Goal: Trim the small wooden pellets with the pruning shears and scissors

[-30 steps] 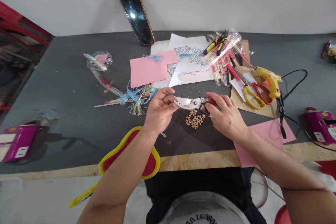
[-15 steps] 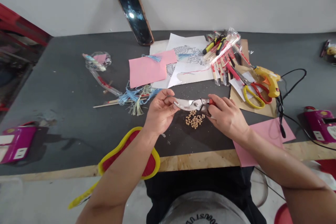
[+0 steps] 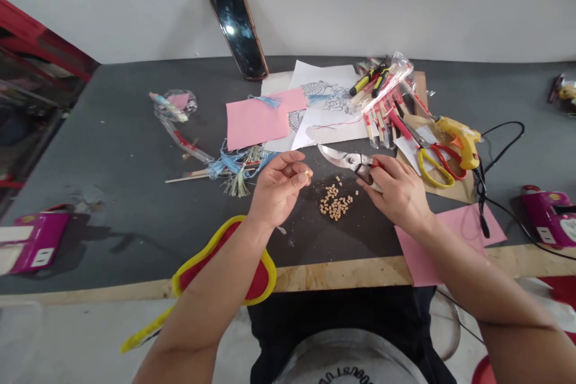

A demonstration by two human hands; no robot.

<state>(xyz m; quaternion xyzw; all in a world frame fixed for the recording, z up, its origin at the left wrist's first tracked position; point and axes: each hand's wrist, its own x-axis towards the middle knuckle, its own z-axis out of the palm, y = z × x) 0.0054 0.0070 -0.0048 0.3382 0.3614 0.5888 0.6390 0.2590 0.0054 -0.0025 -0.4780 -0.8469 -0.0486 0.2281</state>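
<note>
Above the grey-topped workbench (image 3: 90,150), a small tan piece (image 3: 308,176) is pinched at the fingertips of the left hand (image 3: 275,189), the fingers drawn together on it. Red-handled pruning shears (image 3: 348,160) are gripped by the right hand (image 3: 398,195), its fingers clamped around the handles and the blades angled away from the left hand. A heap of small tan chips (image 3: 333,205) is left between the hands, within reach of both, while yellow-handled scissors (image 3: 434,167) and a glue gun (image 3: 459,141) are kept aside to the right, clear of the working space.
</note>
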